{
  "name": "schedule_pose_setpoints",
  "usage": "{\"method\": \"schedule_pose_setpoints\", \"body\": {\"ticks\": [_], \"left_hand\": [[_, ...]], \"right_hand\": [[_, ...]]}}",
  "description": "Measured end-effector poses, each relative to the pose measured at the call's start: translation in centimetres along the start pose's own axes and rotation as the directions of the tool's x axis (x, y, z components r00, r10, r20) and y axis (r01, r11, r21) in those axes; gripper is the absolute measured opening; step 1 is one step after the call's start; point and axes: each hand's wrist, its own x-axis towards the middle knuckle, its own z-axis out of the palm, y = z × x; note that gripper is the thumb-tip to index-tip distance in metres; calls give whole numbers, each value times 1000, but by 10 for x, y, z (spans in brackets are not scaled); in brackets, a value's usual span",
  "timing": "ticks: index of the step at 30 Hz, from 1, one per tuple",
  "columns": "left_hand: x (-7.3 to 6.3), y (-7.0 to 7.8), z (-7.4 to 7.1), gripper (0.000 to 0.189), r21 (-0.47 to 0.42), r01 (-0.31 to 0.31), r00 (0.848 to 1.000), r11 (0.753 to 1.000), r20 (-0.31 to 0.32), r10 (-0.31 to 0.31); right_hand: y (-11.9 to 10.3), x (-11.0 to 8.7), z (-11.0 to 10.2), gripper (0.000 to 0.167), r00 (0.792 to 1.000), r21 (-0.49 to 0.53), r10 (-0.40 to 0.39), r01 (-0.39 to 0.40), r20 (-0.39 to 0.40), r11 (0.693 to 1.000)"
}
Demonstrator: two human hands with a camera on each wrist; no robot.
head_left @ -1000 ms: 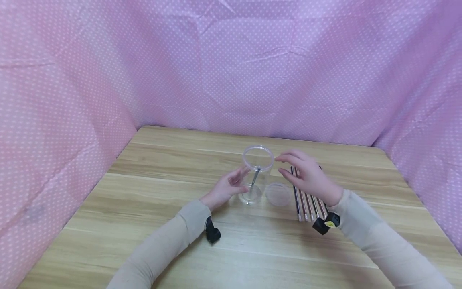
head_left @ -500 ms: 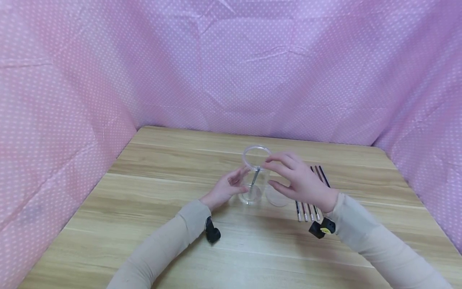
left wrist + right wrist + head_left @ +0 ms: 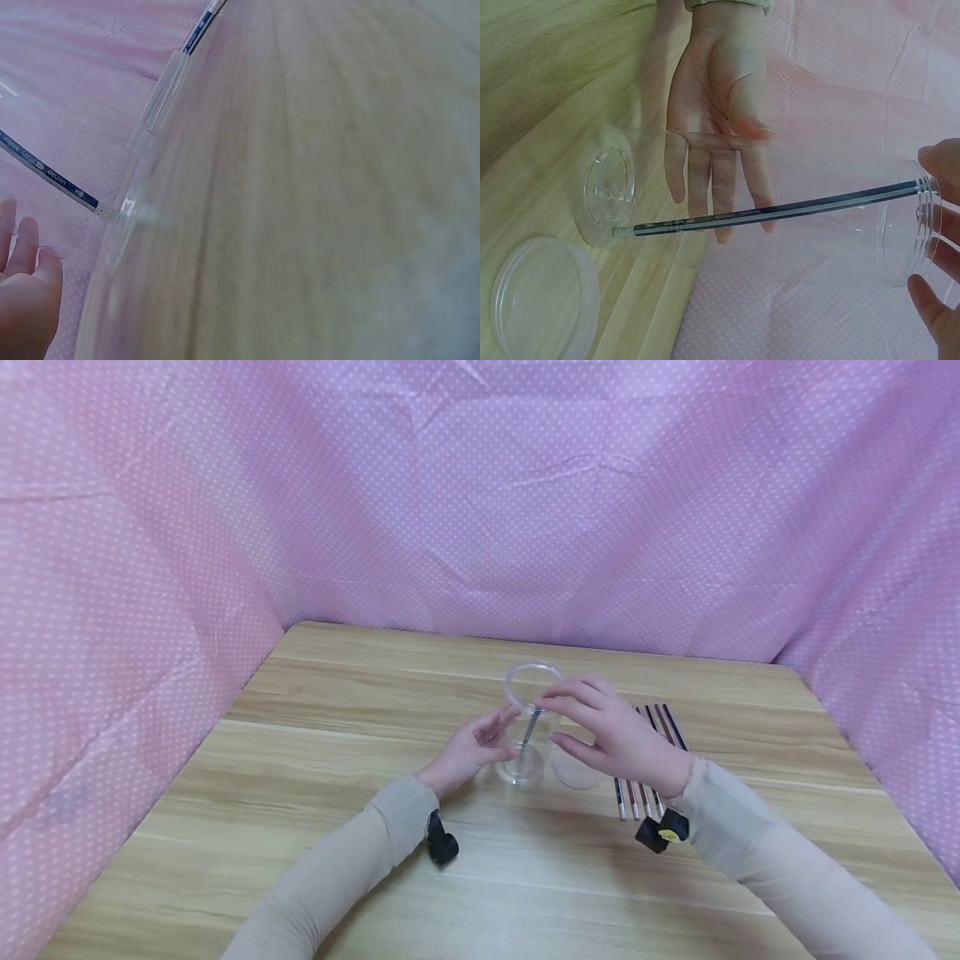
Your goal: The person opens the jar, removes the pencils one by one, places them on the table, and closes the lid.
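A tall clear plastic jar stands upright without its lid, a dark striped pencil leaning inside it, eraser end down. My left hand is at the jar's left side, fingers extended along the wall and thumb toward the near side; the right wrist view shows these fingers through the plastic. My right hand hovers at the right of the mouth, fingertips right at the rim and close to the pencil's top, fingers spread and lightly bent. The left wrist view has the pencil's printed barrel and part of my left hand.
A round clear lid lies flat just right of the jar, partly behind my right hand. Several pencils lie side by side beyond it, under the right forearm. The wooden table meets pink dotted cloth at the back.
My right hand has moved left from beside the jar until its fingertips reach the rim, now overlapping the lid in view. The left hand, jar and pencil inside have stayed put.
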Motion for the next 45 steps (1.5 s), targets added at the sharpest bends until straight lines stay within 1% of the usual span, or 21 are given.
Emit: {"method": "schedule_pose_setpoints", "body": {"ticks": [4, 7, 9, 14, 15, 18, 24, 27, 29, 31, 34, 36, 38, 41, 45], "left_hand": [[1, 0, 0, 69, 3, -1, 1000, 1000, 1, 1], [0, 1, -1, 69, 9, 3, 1000, 1000, -1, -3], [0, 2, -1, 71, 15, 3, 1000, 1000, 0, -3], [-1, 8, -3, 71, 64, -1, 1000, 998, 2, 1], [-1, 9, -3, 70, 74, -8, 1000, 997, 3, 8], [1, 12, -6, 71, 105, -11, 1000, 994, 7, 10], [7, 18, -7, 82, 197, -28, 1000, 980, 14, 26], [9, 19, -7, 79, 229, -47, 999, 972, -5, 49], [10, 20, -8, 75, 238, -62, 998, 969, -16, 68], [12, 20, -8, 72, 239, -78, 996, 968, -18, 85], [12, 20, -8, 72, 217, -85, 996, 973, 5, 86], [13, 19, -8, 72, 208, -90, 996, 974, 24, 87], [12, 19, -8, 72, 207, -92, 996, 974, 37, 86], [12, 19, -7, 72, 196, -94, 995, 976, 42, 87], [12, 18, -6, 78, 157, -70, 997, 985, 42, 64]], "right_hand": [[1, 1, 2, 36, 1000, 9, 12, -12, 5, 1000], [2, 2, 3, 34, 1000, 10, 24, -25, 8, 1000], [3, 3, 4, 37, 999, 9, 38, -38, 5, 999], [2, 9, 4, 54, 997, 17, 79, -80, 17, 997], [1, 10, 3, 54, 996, 22, 88, -89, 24, 996], [0, 16, 4, 48, 992, 33, 118, -120, 51, 992], [1, 26, 7, 30, 982, 51, 160, -165, 96, 985], [0, 30, 9, 26, 976, 52, 183, -190, 114, 980], [0, 32, 9, 26, 968, 47, 216, -223, 126, 974], [-1, 35, 8, 25, 955, 38, 266, -273, 128, 961], [1, 40, 7, 24, 927, 11, 357, -360, 117, 933], [4, 43, 6, 21, 910, -1, 402, -404, 99, 915], [8, 46, 5, 18, 898, -7, 432, -433, 82, 902], [11, 51, 3, 17, 887, -10, 458, -458, 63, 889], [10, 59, 0, 18, 871, -39, 487, -486, 63, 873]]}}
